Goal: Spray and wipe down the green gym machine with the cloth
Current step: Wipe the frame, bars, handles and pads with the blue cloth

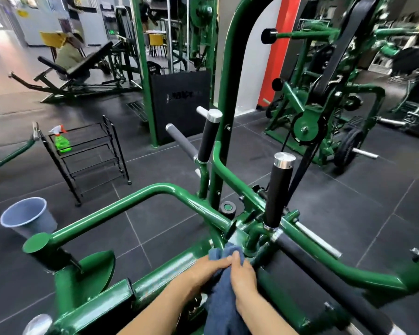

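Note:
The green gym machine (140,201) fills the lower half of the view, with glossy tubes and black foam handles. A blue cloth (224,293) lies over its frame near the central joint and hangs down toward me. My left hand (208,268) and my right hand (242,274) both grip the cloth's upper end and hold it against the green frame. The green spray bottle (62,140) with a white and red trigger stands apart on a black wire rack (92,153) at the left, out of either hand.
A grey bucket (26,217) sits on the dark tiled floor at the left. Two upright black handles (279,189) rise just beyond my hands. More green machines stand at the right and back. A person crouches by a bench far left.

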The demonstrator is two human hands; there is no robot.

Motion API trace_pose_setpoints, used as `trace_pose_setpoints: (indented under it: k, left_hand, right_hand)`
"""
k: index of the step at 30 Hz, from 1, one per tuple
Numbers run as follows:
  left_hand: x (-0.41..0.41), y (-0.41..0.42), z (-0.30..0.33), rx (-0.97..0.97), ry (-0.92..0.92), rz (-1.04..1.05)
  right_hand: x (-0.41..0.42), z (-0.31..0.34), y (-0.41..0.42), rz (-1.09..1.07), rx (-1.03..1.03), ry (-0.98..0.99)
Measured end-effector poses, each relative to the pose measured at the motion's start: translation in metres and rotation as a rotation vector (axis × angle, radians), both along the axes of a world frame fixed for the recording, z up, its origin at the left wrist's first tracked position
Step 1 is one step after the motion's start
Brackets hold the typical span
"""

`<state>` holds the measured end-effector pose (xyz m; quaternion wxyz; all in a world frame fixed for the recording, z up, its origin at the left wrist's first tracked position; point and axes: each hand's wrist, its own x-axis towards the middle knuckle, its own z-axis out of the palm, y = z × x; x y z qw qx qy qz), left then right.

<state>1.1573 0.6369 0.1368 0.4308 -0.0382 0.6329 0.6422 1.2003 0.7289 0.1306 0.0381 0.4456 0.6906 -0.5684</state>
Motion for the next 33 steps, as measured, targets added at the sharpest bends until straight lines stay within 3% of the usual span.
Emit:
trace_pose_setpoints:
  k: [4,8,11,14,17,21,27,30,33]
  left_hand:
    - [-0.007,0.033,0.017,-0.318,0.561,0.153]
    - [-0.019,0.052,0.024,-0.375,0.82,0.409]
    - [-0.048,0.056,0.028,-0.593,1.159,0.207]
    - [-0.074,0.061,0.019,-0.811,1.513,-0.18]
    - [-0.081,0.065,0.004,-0.817,1.516,-0.416]
    - [-0.085,0.071,0.005,-0.896,1.42,-0.576]
    - [-0.074,0.051,0.011,-0.854,1.326,-0.76]
    - [-0.057,0.024,0.013,-0.763,1.372,-0.761]
    - [-0.045,0.008,0.009,-0.745,1.451,-0.732]
  right_hand:
    - [-0.011,0.029,0.019,0.17,0.455,0.01]
    - [0.003,0.047,0.012,0.333,0.681,0.165]
    - [0.012,0.048,0.012,0.551,0.797,0.158]
    - [0.001,0.037,0.022,0.742,0.952,-0.082]
    - [-0.024,0.029,0.033,0.828,0.934,-0.278]
    - [-0.047,0.032,0.041,0.876,0.846,-0.398]
    - [-0.023,0.04,0.05,1.029,1.036,-0.316]
    - [-0.002,0.03,0.046,1.108,1.145,-0.213]
    - [-0.003,0.031,0.042,1.052,1.139,-0.264]
